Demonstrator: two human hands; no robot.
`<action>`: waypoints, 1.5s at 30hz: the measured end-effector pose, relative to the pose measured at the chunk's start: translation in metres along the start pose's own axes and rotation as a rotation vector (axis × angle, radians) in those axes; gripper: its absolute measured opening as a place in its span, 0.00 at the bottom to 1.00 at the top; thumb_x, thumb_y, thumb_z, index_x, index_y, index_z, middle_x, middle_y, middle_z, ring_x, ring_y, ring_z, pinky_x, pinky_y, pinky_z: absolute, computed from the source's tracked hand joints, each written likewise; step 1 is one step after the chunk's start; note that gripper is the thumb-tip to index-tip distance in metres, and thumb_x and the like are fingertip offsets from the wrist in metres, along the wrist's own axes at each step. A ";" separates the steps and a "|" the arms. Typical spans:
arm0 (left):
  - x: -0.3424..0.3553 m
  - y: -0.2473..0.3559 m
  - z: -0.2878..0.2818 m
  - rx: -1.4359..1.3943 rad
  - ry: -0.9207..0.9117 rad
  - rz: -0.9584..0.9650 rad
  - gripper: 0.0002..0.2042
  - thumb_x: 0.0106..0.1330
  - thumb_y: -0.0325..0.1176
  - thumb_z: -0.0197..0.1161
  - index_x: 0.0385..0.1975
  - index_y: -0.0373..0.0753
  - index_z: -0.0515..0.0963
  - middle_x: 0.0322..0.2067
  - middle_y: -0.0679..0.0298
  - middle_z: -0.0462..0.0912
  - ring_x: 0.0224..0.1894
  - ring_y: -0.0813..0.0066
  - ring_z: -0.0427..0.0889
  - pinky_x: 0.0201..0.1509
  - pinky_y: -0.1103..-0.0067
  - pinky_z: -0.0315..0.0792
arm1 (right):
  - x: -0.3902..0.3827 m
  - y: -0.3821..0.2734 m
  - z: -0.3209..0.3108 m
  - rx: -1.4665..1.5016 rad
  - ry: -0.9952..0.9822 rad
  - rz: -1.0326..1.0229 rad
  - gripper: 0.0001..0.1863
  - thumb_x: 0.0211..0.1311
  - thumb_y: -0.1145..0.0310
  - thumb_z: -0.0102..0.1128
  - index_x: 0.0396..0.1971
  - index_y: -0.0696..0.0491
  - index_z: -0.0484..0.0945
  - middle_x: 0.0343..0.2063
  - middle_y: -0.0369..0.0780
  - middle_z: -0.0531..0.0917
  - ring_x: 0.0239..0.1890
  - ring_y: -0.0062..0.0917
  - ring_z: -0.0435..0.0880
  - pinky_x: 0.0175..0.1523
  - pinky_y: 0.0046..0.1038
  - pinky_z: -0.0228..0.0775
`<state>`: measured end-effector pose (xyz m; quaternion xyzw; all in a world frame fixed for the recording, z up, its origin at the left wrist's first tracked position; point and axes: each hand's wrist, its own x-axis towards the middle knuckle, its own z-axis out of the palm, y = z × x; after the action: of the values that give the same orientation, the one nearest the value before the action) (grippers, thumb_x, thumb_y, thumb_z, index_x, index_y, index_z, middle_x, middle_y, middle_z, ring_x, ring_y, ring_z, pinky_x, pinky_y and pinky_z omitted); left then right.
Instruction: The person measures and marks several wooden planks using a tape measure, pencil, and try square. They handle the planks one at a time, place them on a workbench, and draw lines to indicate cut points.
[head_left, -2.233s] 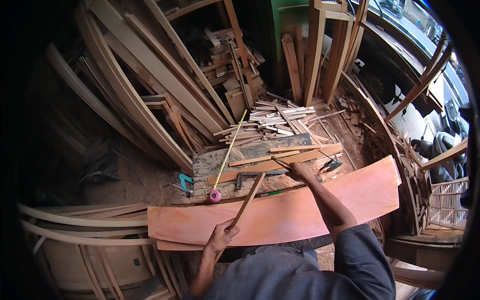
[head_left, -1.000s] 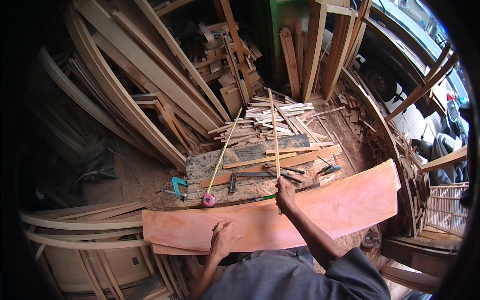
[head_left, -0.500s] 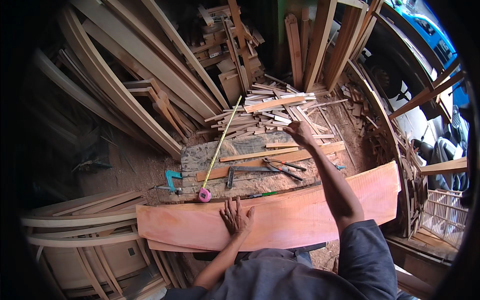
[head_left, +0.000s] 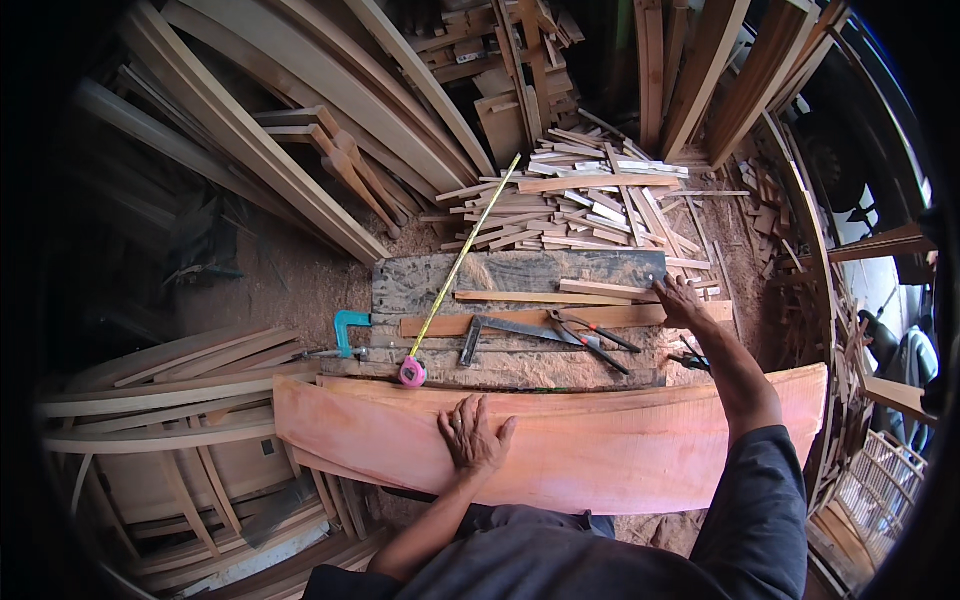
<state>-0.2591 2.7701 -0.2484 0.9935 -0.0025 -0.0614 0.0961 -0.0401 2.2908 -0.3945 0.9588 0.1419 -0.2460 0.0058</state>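
One left hand (head_left: 477,432), one right hand (head_left: 682,305); near, at least one wide reddish plank (head_left: 600,450). On the bench (head_left: 420,275): one tape measure (head_left: 411,372), one metal square (head_left: 505,326), one pair of pincers (head_left: 603,352), two slim strips (head_left: 540,297), one broader strip (head_left: 620,317). Left, one G-clamp (head_left: 341,333). Far, uncountable offcuts (head_left: 560,205).

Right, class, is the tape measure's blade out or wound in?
Out: the yellow blade runs from the pink case across the worn board toward the pile of wood strips.

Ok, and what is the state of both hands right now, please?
Left hand: open, resting on the pinkish board, gripping nothing.
Right hand: at the end of a short wood strip; whether it grips cannot be told.
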 end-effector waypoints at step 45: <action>0.000 -0.003 0.005 0.012 0.008 0.014 0.32 0.65 0.59 0.65 0.59 0.40 0.77 0.60 0.59 0.75 0.67 0.58 0.68 0.76 0.45 0.44 | -0.036 0.062 0.043 0.566 0.080 0.033 0.21 0.34 0.66 0.83 0.27 0.53 0.77 0.26 0.44 0.84 0.33 0.44 0.85 0.36 0.42 0.73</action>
<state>-0.2595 2.7717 -0.2536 0.9942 -0.0096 -0.0569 0.0904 -0.0739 2.2178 -0.4188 0.9335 0.0518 -0.2375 -0.2638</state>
